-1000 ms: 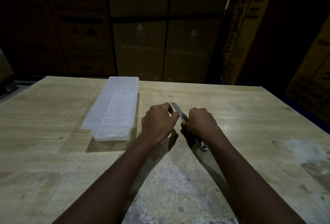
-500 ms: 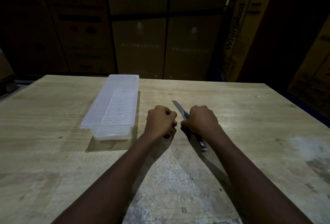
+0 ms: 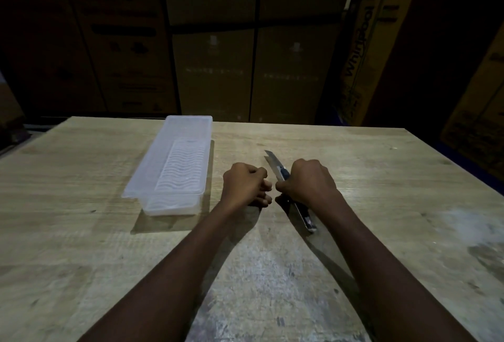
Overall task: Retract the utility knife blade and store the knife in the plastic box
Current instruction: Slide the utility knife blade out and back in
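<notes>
My forearms: both reach forward from the near edge of the scuffed, pale wooden table (image 3: 409, 178), bare, converging toward the middle of the top.

Near table surface: a worn, whitish scraped patch lies between my arms; a second greyish blotch sits at the right edge.

My right hand (image 3: 308, 182): closed in a fist around the slim metal utility knife with a dark blue slider (image 3: 283, 173), knuckles up, gripping its mid-body.

Knife handle end: the tail of the handle sticks out of my fist toward me and looks to rest on the wood, angled to the right.

Knife blade (image 3: 270, 157): still extended, a silvery segmented strip pointing away from me and slightly left, low over the table.

My left hand (image 3: 245, 186): curled into a loose fist with nothing in it, just beside my right hand and the knife but not touching the knife as far as I can see.

Long translucent white plastic box (image 3: 152, 175): on the table to the left of my left hand, apart from it, lengthwise away from me; a ribbed, wavy insert shows in its bottom. The knife is outside it.

Far side: tall brown cardboard cartons (image 3: 212, 68) stand behind the table in dim light; one at the right carries vertical "Whirlpool" lettering (image 3: 357, 41).
</notes>
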Demonstrator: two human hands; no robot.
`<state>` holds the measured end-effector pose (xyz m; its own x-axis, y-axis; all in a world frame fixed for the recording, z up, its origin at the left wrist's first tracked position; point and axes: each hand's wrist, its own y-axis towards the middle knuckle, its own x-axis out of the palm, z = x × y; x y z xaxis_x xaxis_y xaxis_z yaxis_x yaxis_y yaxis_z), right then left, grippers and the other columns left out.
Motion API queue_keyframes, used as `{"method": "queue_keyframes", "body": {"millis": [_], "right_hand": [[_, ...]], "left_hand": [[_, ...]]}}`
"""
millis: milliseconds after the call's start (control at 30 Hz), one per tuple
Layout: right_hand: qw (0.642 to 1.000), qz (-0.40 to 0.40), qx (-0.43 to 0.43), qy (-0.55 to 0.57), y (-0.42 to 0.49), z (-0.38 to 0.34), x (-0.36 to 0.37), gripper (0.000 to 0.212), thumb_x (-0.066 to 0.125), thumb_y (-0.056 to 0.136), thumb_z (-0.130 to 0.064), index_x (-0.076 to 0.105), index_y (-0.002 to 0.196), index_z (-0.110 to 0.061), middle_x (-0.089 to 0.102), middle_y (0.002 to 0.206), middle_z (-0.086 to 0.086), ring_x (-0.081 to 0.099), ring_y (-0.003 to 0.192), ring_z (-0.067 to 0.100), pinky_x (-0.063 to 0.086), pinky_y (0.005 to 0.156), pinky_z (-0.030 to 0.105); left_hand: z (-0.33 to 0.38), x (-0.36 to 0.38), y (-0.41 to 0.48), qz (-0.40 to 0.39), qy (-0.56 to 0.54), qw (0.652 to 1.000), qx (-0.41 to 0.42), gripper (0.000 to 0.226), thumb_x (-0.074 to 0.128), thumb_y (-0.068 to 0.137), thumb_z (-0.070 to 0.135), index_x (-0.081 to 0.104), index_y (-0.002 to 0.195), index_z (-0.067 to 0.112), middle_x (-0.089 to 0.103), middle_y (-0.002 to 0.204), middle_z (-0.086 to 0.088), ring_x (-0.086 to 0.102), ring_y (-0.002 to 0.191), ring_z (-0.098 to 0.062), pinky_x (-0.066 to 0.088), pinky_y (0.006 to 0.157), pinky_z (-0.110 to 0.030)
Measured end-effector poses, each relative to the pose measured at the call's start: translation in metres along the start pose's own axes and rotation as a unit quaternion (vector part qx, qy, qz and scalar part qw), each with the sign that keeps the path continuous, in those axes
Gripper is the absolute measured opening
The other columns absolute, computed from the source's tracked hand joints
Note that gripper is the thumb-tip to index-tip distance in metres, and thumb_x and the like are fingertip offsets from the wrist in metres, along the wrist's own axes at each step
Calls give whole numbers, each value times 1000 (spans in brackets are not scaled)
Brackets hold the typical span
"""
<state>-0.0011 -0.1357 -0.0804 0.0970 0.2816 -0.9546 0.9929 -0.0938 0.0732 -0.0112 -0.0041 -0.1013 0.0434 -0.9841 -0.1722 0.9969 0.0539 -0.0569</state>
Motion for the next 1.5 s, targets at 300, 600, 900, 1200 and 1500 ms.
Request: {"method": "queue_keyframes", "body": {"millis": [300,600,900,1200,1500], "right_hand": [[997,45,-54,12,-14,-11,-1,32,70,80,-44,54,76,-17,45,61,-2,44,53,11,33,49,24],[990,-42,-42,126,-3,-9,-2,43,70,78,-48,61,71,-6,61,67,7,58,59,19,51,55,32],[865,-206,75,451,-12,-15,-7,56,48,91,-55,66,87,-2,67,53,8,62,46,19,53,47,26],[867,-128,33,479,-14,-9,-4,47,52,92,-48,66,92,-3,62,59,8,55,43,16,47,42,26],[872,-156,14,464,-11,-11,-4,40,50,95,-43,65,99,-6,57,66,9,55,46,16,46,43,25]], "left_hand": [[-3,8,12,-4,-157,985,-67,27,64,85,24,75,94,1,73,78,-15,69,57,-29,56,60,-38],[-1,1,18,37,-149,987,-56,22,65,86,19,73,81,0,69,71,-17,65,48,-24,55,56,-34],[1,0,14,45,-164,985,-41,20,69,80,25,76,79,7,76,84,-21,73,66,-40,60,70,-62],[6,11,3,4,-260,963,-63,18,57,95,11,72,99,4,72,91,-13,68,61,-23,58,52,-29],[11,1,8,56,-311,947,-59,23,56,95,11,68,113,4,71,92,-10,68,71,-20,59,53,-25]]}}
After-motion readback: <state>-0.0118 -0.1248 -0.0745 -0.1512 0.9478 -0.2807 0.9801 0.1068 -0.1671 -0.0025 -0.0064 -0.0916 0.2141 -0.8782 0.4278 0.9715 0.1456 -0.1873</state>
